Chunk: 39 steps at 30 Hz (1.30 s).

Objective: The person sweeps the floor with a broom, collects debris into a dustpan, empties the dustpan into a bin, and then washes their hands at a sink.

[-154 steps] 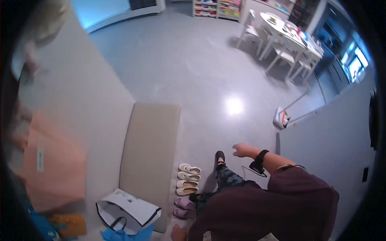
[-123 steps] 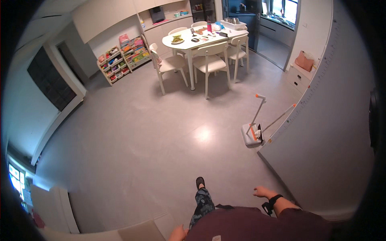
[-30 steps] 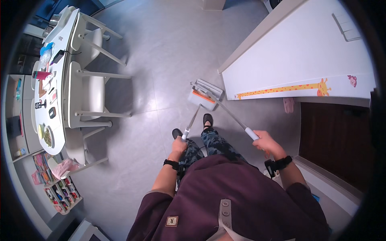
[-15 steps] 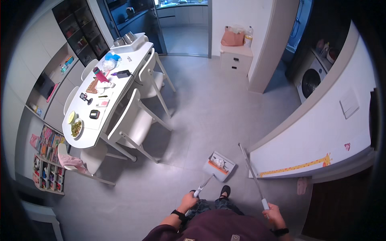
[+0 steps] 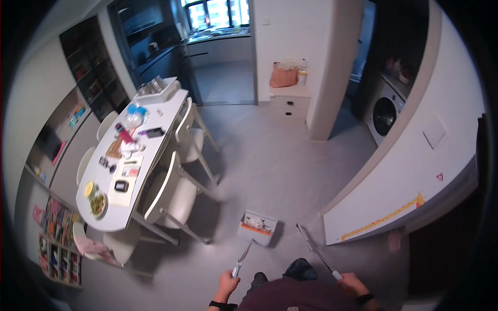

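In my left hand (image 5: 228, 284) is the white grip of a dustpan handle (image 5: 243, 258), its metal shaft running forward to the grey dustpan (image 5: 253, 236). The pan rests on the floor, with an orange strip across it and whitish debris in it. My right hand (image 5: 351, 285) is closed on the white end of a long metal broom handle (image 5: 323, 258). The broom's far end lies right of the dustpan, near the white partition's corner, apart from the pan; its head is hard to make out. My dark shoes and legs show between my hands.
At left stand a white dining table (image 5: 106, 212) with dishes and objects, chairs (image 5: 181, 212) and toy shelves (image 5: 59, 262). A white partition (image 5: 384, 197) with a giraffe decal borders the right. Ahead are a small cabinet (image 5: 288, 106) bearing a pink bag, a kitchen doorway and a washing machine (image 5: 382, 119).
I have moved forward and turned leftward since a second ago, picking up the two handles within the last few seconds. The broom's far end has separated from the dustpan, to its right.
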Available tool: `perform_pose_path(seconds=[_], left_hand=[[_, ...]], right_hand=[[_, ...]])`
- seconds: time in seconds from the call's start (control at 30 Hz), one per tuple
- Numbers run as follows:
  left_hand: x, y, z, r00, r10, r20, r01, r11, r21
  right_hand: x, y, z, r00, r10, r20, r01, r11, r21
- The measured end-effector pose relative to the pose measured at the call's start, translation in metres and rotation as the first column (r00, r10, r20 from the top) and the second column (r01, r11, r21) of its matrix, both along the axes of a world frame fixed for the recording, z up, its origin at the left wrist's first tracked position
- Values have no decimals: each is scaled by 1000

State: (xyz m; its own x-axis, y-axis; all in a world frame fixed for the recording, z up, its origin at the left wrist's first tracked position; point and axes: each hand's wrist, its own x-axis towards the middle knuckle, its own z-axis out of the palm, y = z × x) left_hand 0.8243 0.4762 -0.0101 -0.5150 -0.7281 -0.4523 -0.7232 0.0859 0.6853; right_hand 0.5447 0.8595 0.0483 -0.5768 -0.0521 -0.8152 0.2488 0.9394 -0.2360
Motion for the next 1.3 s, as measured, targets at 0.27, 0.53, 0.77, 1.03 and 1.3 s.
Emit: perform_pose_path(seconds=[0.27,0.53,0.77,1.03,1.3], left_hand=[[-40,-51,21,969,138,-206,-134,990,36],[-131,-128,59,957,260,-129,-238,957,164],[-223,-204,47,957,276,-94,-268,960,85],[-289,-319,-13,894,396,-210,-375,917,135],[-396,-437,85,913,383,-140,-362,919,155]], right_hand=[[-24,-49,-18,989,-127,71,139,969,-205],[-123,-145,-34,987,154,47,-145,976,-164],[-214,-193,-19,997,-4,76,23,968,-249],[-278,-300,1,969,-204,138,237,922,-307],[-398,-344,-148,680,714,-168,-713,697,78]])
